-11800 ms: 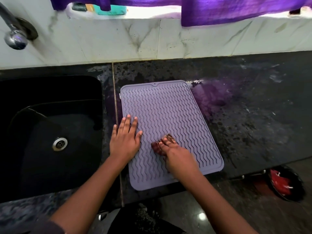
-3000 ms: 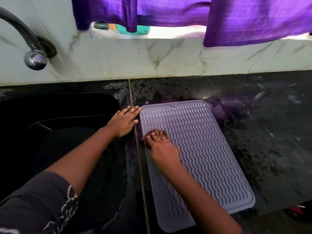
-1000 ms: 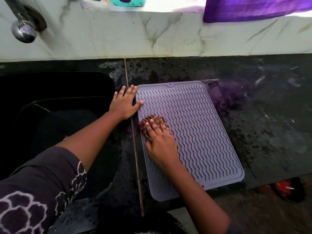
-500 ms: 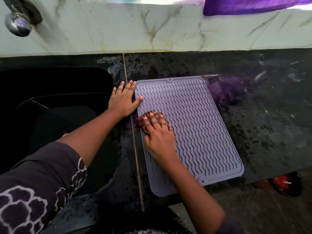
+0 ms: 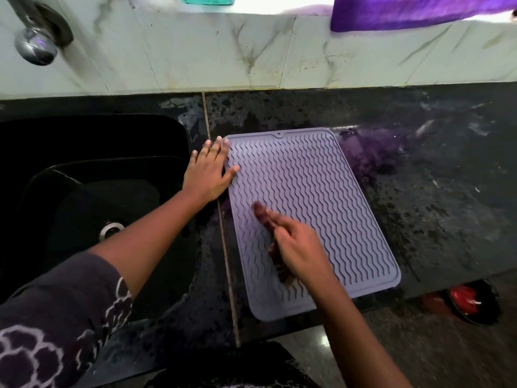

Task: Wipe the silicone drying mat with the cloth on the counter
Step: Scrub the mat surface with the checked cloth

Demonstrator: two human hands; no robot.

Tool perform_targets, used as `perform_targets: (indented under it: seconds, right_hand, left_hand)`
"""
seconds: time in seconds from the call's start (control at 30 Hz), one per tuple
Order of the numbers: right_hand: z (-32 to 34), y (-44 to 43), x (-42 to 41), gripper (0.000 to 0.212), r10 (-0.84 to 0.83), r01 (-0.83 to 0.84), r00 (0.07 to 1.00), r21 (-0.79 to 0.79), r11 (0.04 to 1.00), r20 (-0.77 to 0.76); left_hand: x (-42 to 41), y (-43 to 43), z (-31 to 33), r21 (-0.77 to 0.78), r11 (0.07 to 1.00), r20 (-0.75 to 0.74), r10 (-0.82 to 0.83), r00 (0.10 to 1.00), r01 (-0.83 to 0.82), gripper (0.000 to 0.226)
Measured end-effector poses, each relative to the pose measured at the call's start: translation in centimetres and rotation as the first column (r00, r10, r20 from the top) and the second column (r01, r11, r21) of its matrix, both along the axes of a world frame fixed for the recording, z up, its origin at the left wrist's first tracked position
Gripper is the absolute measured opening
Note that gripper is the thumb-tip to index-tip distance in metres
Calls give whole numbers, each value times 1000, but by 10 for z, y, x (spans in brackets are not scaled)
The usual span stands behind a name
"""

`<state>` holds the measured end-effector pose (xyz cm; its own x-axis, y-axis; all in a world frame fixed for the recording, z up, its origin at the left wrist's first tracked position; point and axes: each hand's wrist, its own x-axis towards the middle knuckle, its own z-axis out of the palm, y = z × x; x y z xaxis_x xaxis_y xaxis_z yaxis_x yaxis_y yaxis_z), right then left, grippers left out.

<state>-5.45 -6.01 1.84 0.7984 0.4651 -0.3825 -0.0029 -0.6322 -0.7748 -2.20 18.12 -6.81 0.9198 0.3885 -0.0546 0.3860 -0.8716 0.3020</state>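
Matte ribbed silicone mat (image 5: 313, 197), speckled glossy stone desk (image 5: 436, 208) that looks wet, shiny chrome tap (image 5: 35, 49), marble-look tile backsplash (image 5: 195, 51).

A grey-lilac silicone drying mat (image 5: 307, 208), ribbed with wavy ridges, is laid flat on the dark wet counter (image 5: 436, 208), slightly skewed. A bunched brown cloth (image 5: 275, 257) is pressed onto its near-left part, blurred.

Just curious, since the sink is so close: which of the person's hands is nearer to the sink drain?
The left hand. It rests flat at the mat's left edge, just right of the sink holding the drain. The right hand is farther right, on the mat, holding the cloth.
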Motion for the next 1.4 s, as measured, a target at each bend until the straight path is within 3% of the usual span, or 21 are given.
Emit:
perform_targets:
  seconds: [0.03,0.1,0.17,0.23,0.5,0.6,0.63,0.73,0.8,0.83,0.9,0.97,1.07,1.2,1.27,1.3,1.37,1.4]
  right_hand:
    - [-2,4,6,37,-8,8,997,5,1000,77]
    - [-16,15,11,44,155,-122,945,-131,984,288]
    - [-38,25,6,53,413,-268,816,-367,891,405]
    - [-52,27,-1,59,553,-301,710,-521,799,437]
    - [-53,-34,-56,54,602,-354,704,-549,757,377]
    - [-44,-66,-74,53,653,-408,649,-546,732,390]
    - [-36,-70,-71,50,638,-429,675,-506,748,371]
    - [-13,-68,-44,39,441,-407,887,-217,887,139]
    - [-3,-54,-25,38,255,-246,954,-75,966,157]
    - [-4,-43,-15,39,224,-213,944,-70,974,241]
    - [-14,-18,3,43,268,-210,871,-181,961,411]
    - [-30,3,16,47,424,-241,765,-395,886,485]
    - [-40,2,12,52,622,-289,661,-623,727,420]
    - [-30,-27,-4,49,708,-352,601,-673,651,370]
    - [-22,-39,-5,44,715,-435,638,-631,642,288]
    - [-15,-43,-2,41,681,-475,698,-568,672,222]
    - [0,-42,7,38,527,-477,847,-339,811,69]
    - [5,-37,14,37,417,-397,908,-227,890,46]
  left_hand:
    - [-7,-10,0,-48,998,31,-40,999,42,64]
    - [-21,-29,-1,-133,985,53,-106,993,112,58]
    - [-30,-40,-5,-122,986,39,-109,993,113,53]
    - [-33,-45,-7,-81,993,34,-77,996,80,51]
    - [-33,-50,-7,-24,998,42,-50,998,51,50]
    - [-34,-52,-8,-21,999,44,-46,998,46,50]
    - [-34,-52,-8,-32,998,44,-44,998,46,50]
    - [-34,-48,-3,-207,978,74,-6,997,22,49]
    - [-36,-46,1,-390,921,109,43,993,3,48]
    - [-40,-47,1,-429,903,123,56,991,3,48]
    - [-48,-52,-1,-367,930,117,43,992,3,50]
    - [-54,-60,-7,-227,974,104,29,994,-4,50]
    - [-56,-65,-10,-141,990,121,42,992,-25,49]
    - [-55,-64,-10,-125,992,128,30,991,-13,48]
    - [-55,-64,-9,-119,993,134,34,990,-18,48]
    - [-55,-64,-9,-116,993,138,39,990,-23,48]
    - [-55,-65,-9,-118,993,144,48,988,-31,47]
    - [-54,-65,-9,-121,992,146,49,988,-31,47]
